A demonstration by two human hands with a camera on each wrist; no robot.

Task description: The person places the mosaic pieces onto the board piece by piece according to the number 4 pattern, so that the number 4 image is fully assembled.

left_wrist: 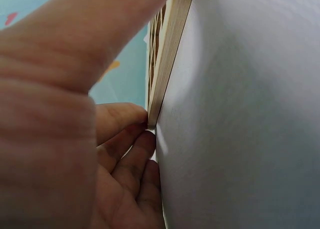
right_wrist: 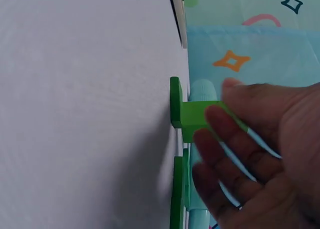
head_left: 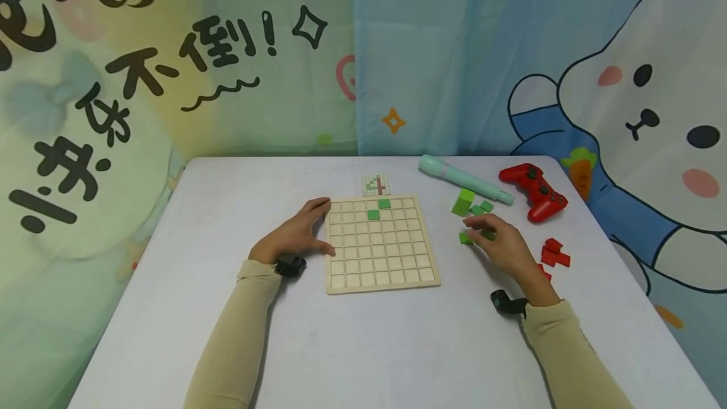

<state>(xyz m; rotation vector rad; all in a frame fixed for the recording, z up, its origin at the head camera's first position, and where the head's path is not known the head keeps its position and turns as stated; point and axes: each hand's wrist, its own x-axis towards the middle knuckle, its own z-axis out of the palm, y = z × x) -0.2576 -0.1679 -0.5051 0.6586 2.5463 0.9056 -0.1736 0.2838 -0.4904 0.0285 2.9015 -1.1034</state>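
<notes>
A light wooden grid board (head_left: 375, 267) lies on the white table, with a green square tile (head_left: 384, 204) and another green tile (head_left: 373, 214) in its upper cells. At the board's left side is my left hand (head_left: 298, 232), thumb and fingers spread apart and touching the edge near the far corner. In the left wrist view the fingertips (left_wrist: 145, 139) rest right against the board's side (left_wrist: 167, 54). My right hand (head_left: 502, 248) hovers over loose green tiles (head_left: 466, 238), its thumb and fingers apart. Beyond them in the right wrist view is a bright green block (right_wrist: 195, 114).
A small pattern card (head_left: 376, 185) lies behind the board. At the back right are a mint-green tube-shaped object (head_left: 466, 178) and a red game controller (head_left: 534, 191). Several red pieces (head_left: 553, 252) lie right of my right hand. Printed curtains hang behind the table.
</notes>
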